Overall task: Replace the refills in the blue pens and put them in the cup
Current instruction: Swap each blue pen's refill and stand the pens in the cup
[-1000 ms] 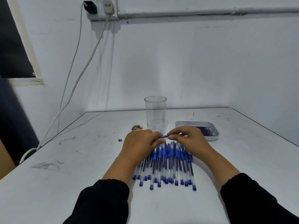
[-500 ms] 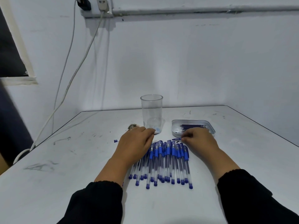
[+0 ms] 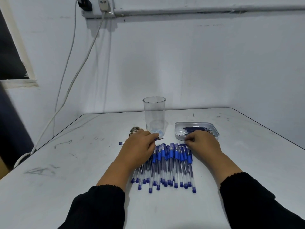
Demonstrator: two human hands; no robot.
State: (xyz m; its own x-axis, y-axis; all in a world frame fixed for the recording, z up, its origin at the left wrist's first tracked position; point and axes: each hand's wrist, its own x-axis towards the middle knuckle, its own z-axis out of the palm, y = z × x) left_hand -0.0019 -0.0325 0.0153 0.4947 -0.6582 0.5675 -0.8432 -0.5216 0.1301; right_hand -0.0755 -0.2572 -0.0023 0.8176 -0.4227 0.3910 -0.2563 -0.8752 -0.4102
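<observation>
Several blue pens (image 3: pixel 165 166) lie in a row on the white table (image 3: pixel 82 171) between my wrists. My left hand (image 3: pixel 138 146) grips one pen (image 3: pixel 160 138); its dark tip pokes out to the right and its blue end sticks out to the left. My right hand (image 3: pixel 203 144) has its fingers curled, pinching a small clear and blue pen part (image 3: pixel 182 143) just in front of the tray. The clear plastic cup (image 3: pixel 154 113) stands upright behind my left hand and holds no pens. The grey tray (image 3: pixel 179 129) holds several dark refills (image 3: pixel 196 129).
A small brownish scrap (image 3: pixel 134 129) lies left of the cup. Cables (image 3: pixel 71 76) hang down the wall at the left from sockets (image 3: pixel 94 4). The table's right edge (image 3: pixel 270 129) runs diagonally. The wall stands close behind the table.
My hands, joined on one pen a second ago, have drawn apart. The right hand moved right toward the tray with a small part; the left keeps the pen body.
</observation>
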